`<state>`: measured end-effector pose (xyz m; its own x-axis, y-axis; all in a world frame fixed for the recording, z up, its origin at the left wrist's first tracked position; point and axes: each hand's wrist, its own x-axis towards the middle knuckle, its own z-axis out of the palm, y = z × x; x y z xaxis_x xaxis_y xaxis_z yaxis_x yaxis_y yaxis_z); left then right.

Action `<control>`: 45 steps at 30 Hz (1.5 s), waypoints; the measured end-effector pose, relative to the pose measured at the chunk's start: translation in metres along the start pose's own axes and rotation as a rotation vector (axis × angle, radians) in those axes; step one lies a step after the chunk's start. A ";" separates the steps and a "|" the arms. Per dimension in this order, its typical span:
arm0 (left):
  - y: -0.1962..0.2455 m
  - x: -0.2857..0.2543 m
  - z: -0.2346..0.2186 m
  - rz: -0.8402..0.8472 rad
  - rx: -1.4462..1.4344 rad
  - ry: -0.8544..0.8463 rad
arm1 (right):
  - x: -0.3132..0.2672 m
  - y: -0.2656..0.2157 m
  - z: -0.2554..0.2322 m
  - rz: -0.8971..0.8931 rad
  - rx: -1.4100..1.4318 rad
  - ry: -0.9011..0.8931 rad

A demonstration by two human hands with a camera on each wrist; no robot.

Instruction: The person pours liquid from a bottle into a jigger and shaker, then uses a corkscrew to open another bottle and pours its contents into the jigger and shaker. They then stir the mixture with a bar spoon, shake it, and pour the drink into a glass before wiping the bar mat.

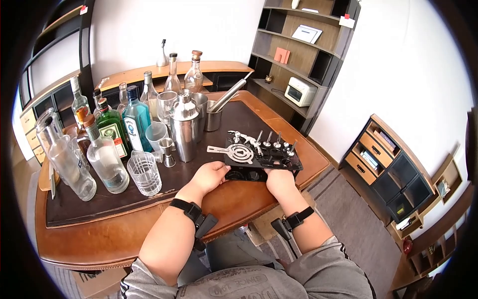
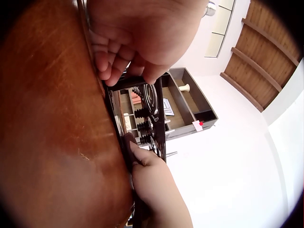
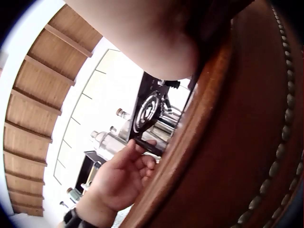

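Observation:
A black bar tool stand [image 1: 271,164] sits near the table's front edge, between both hands. On its top lie a flat metal cocktail strainer [image 1: 240,153], its handle jutting left, and a shiny metal piece behind it. Several bottle pourers [image 1: 269,140] stand upright along the back and right. My left hand [image 1: 211,177] grips the stand's left end; the right wrist view shows its thumb and fingers [image 3: 151,160] around that end. At the right front, my right hand [image 1: 280,182] holds the stand, its fingers mostly hidden under the top; its thumb [image 2: 138,151] lies along the base.
Left of the stand are a cut-glass tumbler [image 1: 145,174], a jigger [image 1: 169,153] and a steel cocktail shaker [image 1: 184,130]. Several bottles, including a green bottle [image 1: 110,124] and a blue bottle [image 1: 136,118], crowd the left. Behind stands a steel cup [image 1: 213,121] with tools.

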<state>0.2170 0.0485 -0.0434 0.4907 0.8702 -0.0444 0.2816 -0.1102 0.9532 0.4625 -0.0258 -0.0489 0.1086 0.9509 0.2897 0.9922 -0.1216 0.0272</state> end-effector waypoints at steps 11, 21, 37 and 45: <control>0.001 -0.001 0.001 0.016 -0.034 -0.009 | -0.011 0.003 -0.010 -0.184 0.126 0.125; 0.004 0.000 -0.001 0.014 0.004 -0.017 | 0.018 -0.024 0.013 -0.223 0.148 0.378; 0.000 0.001 0.001 0.025 -0.007 -0.013 | 0.043 -0.036 0.015 -0.115 0.203 0.218; 0.003 0.000 0.000 0.004 -0.012 -0.018 | 0.045 -0.055 0.015 -0.190 0.267 0.186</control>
<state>0.2176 0.0479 -0.0406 0.5069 0.8608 -0.0456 0.2696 -0.1081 0.9569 0.4143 0.0280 -0.0515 -0.0676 0.8787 0.4725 0.9773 0.1537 -0.1459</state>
